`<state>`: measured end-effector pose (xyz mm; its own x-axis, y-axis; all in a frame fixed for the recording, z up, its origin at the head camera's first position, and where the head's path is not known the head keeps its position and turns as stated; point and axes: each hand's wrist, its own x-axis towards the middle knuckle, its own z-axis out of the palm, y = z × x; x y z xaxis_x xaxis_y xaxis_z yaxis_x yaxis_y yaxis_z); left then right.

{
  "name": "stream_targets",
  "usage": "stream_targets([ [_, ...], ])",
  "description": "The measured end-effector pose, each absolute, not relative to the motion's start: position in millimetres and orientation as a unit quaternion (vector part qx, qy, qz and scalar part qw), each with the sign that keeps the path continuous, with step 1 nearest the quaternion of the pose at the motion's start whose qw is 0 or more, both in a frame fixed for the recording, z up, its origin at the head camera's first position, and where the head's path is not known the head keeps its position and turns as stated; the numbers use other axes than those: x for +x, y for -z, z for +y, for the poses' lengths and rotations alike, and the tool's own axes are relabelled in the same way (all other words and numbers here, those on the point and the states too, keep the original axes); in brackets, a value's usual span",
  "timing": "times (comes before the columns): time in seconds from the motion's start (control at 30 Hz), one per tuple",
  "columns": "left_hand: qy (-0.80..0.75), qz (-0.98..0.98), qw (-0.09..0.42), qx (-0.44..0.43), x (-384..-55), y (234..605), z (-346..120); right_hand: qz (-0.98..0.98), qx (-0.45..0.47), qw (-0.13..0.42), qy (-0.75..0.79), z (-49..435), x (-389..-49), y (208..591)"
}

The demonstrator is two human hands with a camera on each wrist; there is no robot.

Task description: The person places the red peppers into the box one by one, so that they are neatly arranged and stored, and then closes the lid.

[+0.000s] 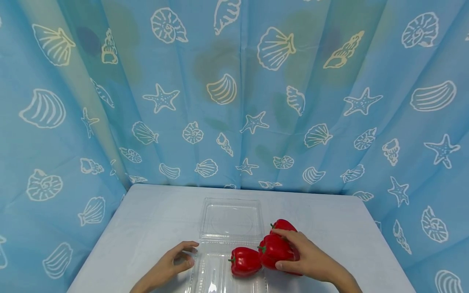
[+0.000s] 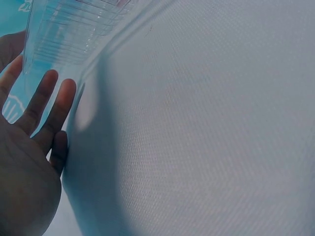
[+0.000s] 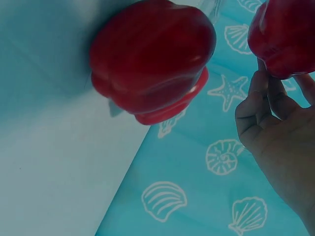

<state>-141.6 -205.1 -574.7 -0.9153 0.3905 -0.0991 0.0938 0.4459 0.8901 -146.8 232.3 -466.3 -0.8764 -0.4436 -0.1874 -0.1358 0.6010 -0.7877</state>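
Note:
My right hand (image 1: 307,254) grips a red bell pepper (image 1: 275,249) between thumb and fingers, its green stem pointing left. In the right wrist view the held pepper (image 3: 285,39) appears off the table, above the fingertips. A second red pepper (image 1: 244,261) lies on its side in the clear plastic clamshell container (image 1: 210,264), whose lid (image 1: 231,217) is folded back. Beyond the right hand is another pepper (image 1: 285,224), and a further red edge shows beneath the held one. My left hand (image 1: 170,262) has spread, gently bent fingers, with fingertips right at the container's left rim.
Two peppers, one nearer (image 3: 152,54) and one partly behind it (image 3: 172,109), lie on the table in the right wrist view. The white tabletop (image 1: 146,215) meets a blue shell-print curtain (image 1: 227,122) at the back and sides.

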Motion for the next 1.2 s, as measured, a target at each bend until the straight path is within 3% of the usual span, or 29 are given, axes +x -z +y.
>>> stream_targets([
  [1.2,-0.506,0.839,0.142,0.138,-142,573,-202,0.859,-0.197,0.224,0.416,194,-131,468],
])
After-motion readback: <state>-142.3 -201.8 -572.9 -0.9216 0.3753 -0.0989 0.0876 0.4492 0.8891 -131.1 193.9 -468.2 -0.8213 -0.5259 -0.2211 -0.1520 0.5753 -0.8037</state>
